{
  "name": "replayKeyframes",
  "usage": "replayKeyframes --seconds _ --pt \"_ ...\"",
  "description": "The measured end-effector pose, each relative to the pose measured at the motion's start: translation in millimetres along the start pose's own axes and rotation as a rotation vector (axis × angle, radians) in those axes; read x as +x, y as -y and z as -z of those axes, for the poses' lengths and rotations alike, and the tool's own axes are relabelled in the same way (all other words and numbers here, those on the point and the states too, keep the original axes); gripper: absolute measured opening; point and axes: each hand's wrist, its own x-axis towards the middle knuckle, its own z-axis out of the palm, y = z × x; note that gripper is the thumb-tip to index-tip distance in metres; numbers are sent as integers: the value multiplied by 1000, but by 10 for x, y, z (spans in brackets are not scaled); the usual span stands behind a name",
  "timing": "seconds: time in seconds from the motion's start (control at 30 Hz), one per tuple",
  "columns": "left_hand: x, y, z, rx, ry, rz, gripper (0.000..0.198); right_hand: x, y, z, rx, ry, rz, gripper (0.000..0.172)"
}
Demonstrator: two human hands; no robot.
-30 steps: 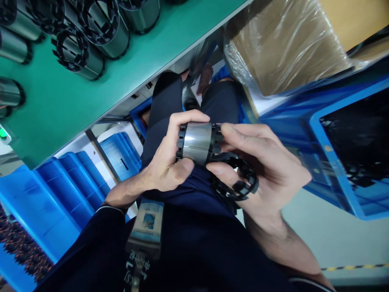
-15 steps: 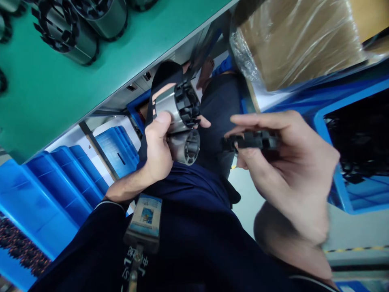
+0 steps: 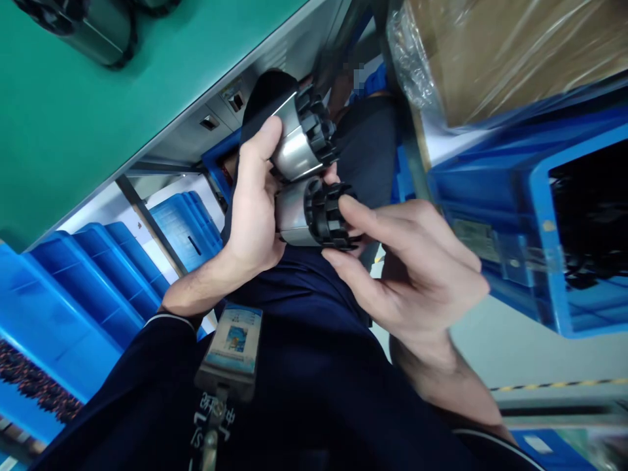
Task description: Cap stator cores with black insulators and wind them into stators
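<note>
My left hand (image 3: 255,203) is wrapped around two metal motor stator cores, one above the other. The upper stator core (image 3: 296,147) has a black toothed plastic end piece on its right end. On the right end of the lower stator core (image 3: 293,212) sits a similar black plastic end piece (image 3: 333,216). The fingertips of my right hand (image 3: 412,261) grip this lower end piece, thumb below and index finger above. Whether it is fully seated on the core I cannot tell. My left fingers are partly hidden behind the cores.
More stator cores (image 3: 98,29) stand on the green tabletop (image 3: 196,59) at upper left. A blue crate (image 3: 544,261) of black parts is at right, beneath a plastic-wrapped cardboard box (image 3: 495,65). Blue bins (image 3: 93,301) are at left. An ID badge (image 3: 235,343) hangs at my chest.
My right hand has moved left, bringing the black end piece onto the lower stator core's bare end. Both cores remain in my left hand.
</note>
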Motion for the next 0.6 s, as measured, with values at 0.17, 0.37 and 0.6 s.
replayKeyframes --seconds 0.17,0.37,0.6 --pt "-8 20 15 -66 59 -10 57 -57 -95 -76 -22 -39 -12 71" --pt "-42 -4 -20 -53 12 -60 63 -67 -133 -66 6 -14 -3 41" --pt "-28 11 2 35 44 -5 77 -84 -252 -148 168 -94 -9 61"
